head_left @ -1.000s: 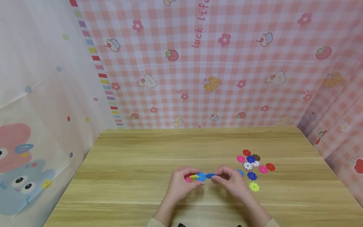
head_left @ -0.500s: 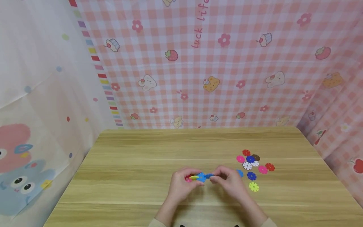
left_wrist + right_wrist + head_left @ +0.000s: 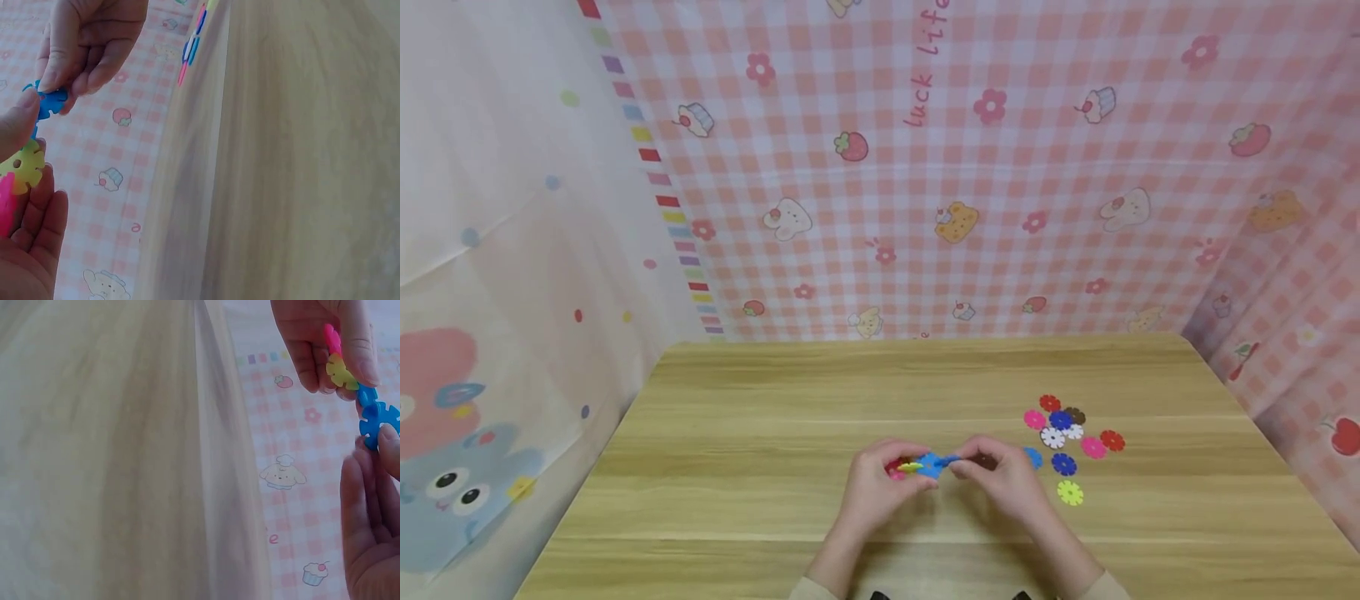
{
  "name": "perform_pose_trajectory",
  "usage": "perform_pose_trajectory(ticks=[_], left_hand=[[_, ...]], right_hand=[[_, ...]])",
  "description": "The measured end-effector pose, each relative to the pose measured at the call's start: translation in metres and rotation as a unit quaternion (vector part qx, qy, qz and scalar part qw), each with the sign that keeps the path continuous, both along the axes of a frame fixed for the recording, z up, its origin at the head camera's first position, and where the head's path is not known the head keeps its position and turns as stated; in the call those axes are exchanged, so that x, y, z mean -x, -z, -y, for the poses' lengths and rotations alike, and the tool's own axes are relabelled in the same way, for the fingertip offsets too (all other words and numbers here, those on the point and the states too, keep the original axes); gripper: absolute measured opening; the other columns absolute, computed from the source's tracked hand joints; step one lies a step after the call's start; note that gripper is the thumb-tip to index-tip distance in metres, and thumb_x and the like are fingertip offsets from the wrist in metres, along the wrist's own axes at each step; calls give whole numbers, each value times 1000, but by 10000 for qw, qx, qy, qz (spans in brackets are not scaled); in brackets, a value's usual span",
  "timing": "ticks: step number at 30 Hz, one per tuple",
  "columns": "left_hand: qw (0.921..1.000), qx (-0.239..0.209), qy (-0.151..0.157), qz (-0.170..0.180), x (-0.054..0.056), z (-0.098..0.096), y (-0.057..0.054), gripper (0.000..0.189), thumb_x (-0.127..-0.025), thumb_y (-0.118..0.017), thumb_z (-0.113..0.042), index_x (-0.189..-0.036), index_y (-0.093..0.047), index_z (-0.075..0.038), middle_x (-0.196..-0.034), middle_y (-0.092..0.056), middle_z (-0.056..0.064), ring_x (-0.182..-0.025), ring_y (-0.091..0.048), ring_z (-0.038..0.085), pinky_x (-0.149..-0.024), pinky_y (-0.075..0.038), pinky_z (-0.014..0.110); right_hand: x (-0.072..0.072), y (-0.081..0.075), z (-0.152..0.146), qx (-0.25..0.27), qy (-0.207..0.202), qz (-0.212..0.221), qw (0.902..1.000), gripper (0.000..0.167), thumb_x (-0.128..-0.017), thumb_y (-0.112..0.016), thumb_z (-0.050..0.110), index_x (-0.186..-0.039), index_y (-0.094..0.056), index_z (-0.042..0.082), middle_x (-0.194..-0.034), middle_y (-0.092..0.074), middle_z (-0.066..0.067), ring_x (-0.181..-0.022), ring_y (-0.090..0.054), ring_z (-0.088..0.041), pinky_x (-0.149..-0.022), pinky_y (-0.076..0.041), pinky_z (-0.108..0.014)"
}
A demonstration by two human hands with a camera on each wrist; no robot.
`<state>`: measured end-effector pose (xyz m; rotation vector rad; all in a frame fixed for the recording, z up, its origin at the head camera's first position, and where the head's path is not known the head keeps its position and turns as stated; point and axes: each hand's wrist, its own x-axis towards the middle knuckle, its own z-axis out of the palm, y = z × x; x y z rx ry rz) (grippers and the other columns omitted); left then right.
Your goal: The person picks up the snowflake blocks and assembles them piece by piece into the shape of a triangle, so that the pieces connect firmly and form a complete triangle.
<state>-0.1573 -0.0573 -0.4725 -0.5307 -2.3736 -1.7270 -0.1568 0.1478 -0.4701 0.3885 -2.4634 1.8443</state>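
Observation:
My left hand grips a short chain of notched plastic snowflake discs, thumb on one side and fingers on the other. In it are a pink disc, a yellow disc and a light blue disc. Facing it, my right hand pinches another blue disc between thumb and fingers. The two blue discs meet edge to edge at right angles, with their notches together in the right wrist view. Part of the chain is hidden behind the left fingers.
Loose discs lie right of my hands on the wooden table: a yellow-green disc, a dark blue disc, a white disc, a brown disc and several others. Behind the table hangs a checked pink cloth.
The right hand has edged left with its blue disc, and the gap to the light blue disc has closed. The left hand has stayed nearly still, and the loose discs lie as before.

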Motion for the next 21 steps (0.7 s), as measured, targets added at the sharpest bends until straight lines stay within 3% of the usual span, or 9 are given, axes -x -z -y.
perform_pose_trajectory(ticks=[7,14,21], left_hand=[[9994,288,-10,206,3,5,1,32,-74,-89,-15,-103,-77,-9,-95,-68,-6,-88,-61,12,-75,-53,24],[9986,449,102,250,4,7,1,33,-74,-88,-13,-104,-76,-8,-95,-67,-4,-82,-57,10,-68,-52,23],[9986,469,209,147,4,7,1,33,-74,-88,-12,-105,-76,-8,-100,-68,-4,-84,-58,12,-67,-51,24]], right_hand=[[1,3,1,-93,233,296,9992,8,-85,-75,4,-93,-72,2,-88,-71,-7,-78,-66,-15,-72,-56,-25],[0,0,4,-103,457,463,9978,9,-84,-76,4,-91,-70,4,-85,-69,-4,-77,-64,-15,-73,-55,-25],[0,-1,9,-309,479,124,9983,9,-83,-78,4,-88,-72,7,-84,-69,-2,-75,-64,-14,-71,-55,-24]])
